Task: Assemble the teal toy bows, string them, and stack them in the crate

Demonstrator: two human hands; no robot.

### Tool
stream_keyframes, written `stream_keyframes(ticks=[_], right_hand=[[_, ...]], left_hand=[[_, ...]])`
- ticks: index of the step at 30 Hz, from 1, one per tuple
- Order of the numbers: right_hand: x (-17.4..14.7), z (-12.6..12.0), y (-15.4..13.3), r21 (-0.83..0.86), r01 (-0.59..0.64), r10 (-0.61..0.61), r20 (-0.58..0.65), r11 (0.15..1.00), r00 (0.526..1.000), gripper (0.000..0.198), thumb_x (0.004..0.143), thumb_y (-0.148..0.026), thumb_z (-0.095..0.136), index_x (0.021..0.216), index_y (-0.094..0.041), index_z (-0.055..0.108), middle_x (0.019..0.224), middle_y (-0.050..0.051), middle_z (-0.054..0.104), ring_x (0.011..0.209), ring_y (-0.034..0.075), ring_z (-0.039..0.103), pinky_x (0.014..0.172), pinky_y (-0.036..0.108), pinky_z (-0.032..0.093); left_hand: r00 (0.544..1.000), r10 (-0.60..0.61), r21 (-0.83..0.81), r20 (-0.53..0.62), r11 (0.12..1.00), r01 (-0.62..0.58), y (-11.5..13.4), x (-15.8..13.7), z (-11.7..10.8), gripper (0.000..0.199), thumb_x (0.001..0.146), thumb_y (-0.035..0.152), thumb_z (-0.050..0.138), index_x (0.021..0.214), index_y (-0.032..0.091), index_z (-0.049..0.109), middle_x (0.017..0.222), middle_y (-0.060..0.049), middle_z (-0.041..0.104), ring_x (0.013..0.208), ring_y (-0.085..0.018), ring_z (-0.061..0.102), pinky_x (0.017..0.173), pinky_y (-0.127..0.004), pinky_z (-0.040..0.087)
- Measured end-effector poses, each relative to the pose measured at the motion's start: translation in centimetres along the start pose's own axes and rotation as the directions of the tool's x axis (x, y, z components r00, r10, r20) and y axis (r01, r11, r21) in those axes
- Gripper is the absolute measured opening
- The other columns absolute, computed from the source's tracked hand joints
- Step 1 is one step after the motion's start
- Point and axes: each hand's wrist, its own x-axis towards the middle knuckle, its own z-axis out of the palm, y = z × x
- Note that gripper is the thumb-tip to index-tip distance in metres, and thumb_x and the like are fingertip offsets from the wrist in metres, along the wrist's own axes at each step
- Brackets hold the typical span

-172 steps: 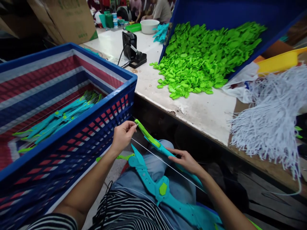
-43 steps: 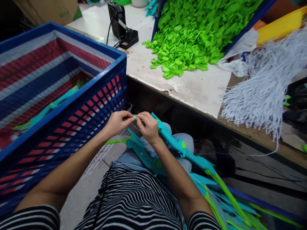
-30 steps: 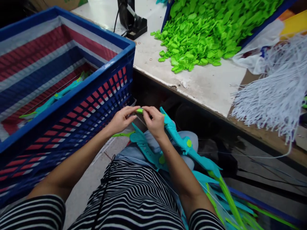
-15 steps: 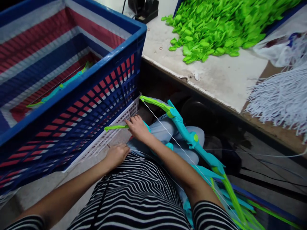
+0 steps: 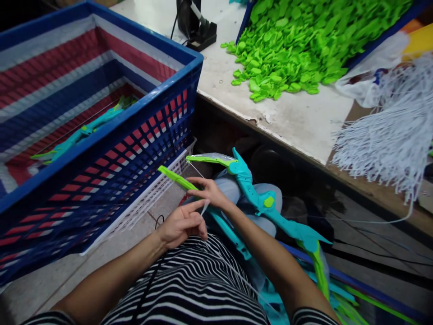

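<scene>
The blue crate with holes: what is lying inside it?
Inside the blue crate, a striped lining and at least one turquoise-and-green bow show. The near wall hides part of the bottom.

Past the right hand [image 5: 208,194], a tabletop [image 5: 304,115] with a worn white surface slants across, its front edge chipped and peeling; farther right of that hand, a brown strip [image 5: 341,135] borders the white. Just beyond the hand, the space under the tabletop is in deep shadow. Left of the left hand [image 5: 184,223] lies pale grey tiled floor [image 5: 57,280] with 2 dark joints visible. Light is dim, with a whitish sheen on the tabletop's far part.
</scene>
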Motion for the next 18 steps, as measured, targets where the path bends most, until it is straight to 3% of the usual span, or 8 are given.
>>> stream_keyframes(ticks=[3, 6, 8, 12, 18], right_hand=[[-1.0, -0.4, 0.2, 0.214, -0.060, 0.063, -0.007, 0.975, 0.998, 0.050, 0.065, -0.037, 0.076, 0.111, -0.019, 0.067, 0.111, 0.007, 0.069, 0.101, 0.021, 0.064, 0.093, 0.037, 0.049], [-1.8, -0.4, 0.1, 0.295, -0.109, 0.115, 0.000, 0.949, 0.993, 0.051, 0.061, -0.038, 0.079, 0.107, -0.021, 0.069, 0.110, 0.006, 0.070, 0.101, 0.022, 0.064, 0.094, 0.038, 0.047], [-2.1, -0.3, 0.0, 0.319, -0.133, 0.137, 0.011, 0.938, 0.991, 0.052, 0.059, -0.038, 0.080, 0.107, -0.021, 0.069, 0.106, 0.006, 0.071, 0.101, 0.022, 0.064, 0.095, 0.038, 0.047], [-2.2, -0.2, -0.1, 0.344, -0.158, 0.161, 0.019, 0.926, 0.987, 0.051, 0.059, -0.037, 0.080, 0.107, -0.022, 0.069, 0.100, 0.004, 0.072, 0.098, 0.021, 0.065, 0.094, 0.037, 0.047], [-2.0, -0.2, 0.4, 0.335, -0.161, 0.167, 0.010, 0.928, 0.986, 0.052, 0.059, -0.039, 0.080, 0.107, -0.022, 0.069, 0.096, 0.004, 0.073, 0.095, 0.021, 0.065, 0.091, 0.037, 0.048]], left_hand=[[0.963, 0.202, 0.123, -0.181, 0.976, -0.182, 1.7, -0.6, -0.9, 0.046, 0.062, 0.043, 0.078, 0.094, 0.017, 0.058, 0.060, 0.001, 0.064, 0.039, -0.005, 0.044, 0.042, -0.019, 0.031], [0.819, 0.467, 0.357, -0.333, 0.866, -0.349, 4.3, -0.8, -1.7, 0.038, 0.062, 0.045, 0.076, 0.074, 0.016, 0.055, 0.058, -0.001, 0.065, 0.037, -0.004, 0.039, 0.040, -0.018, 0.026], [0.751, 0.574, 0.505, -0.326, 0.777, -0.375, 5.9, -0.6, -1.9, 0.033, 0.065, 0.044, 0.073, 0.073, 0.015, 0.058, 0.058, -0.002, 0.065, 0.038, -0.005, 0.040, 0.039, -0.019, 0.027], [0.720, 0.655, 0.696, -0.230, 0.628, -0.348, 7.8, -0.2, -1.6, 0.025, 0.071, 0.039, 0.067, 0.075, 0.014, 0.066, 0.058, -0.002, 0.065, 0.042, -0.006, 0.042, 0.041, -0.020, 0.032], [0.670, 0.707, 0.790, -0.224, 0.535, -0.300, 8.1, -0.7, -2.3, 0.023, 0.075, 0.036, 0.063, 0.073, 0.014, 0.068, 0.057, -0.001, 0.064, 0.043, -0.007, 0.045, 0.041, -0.019, 0.033]])
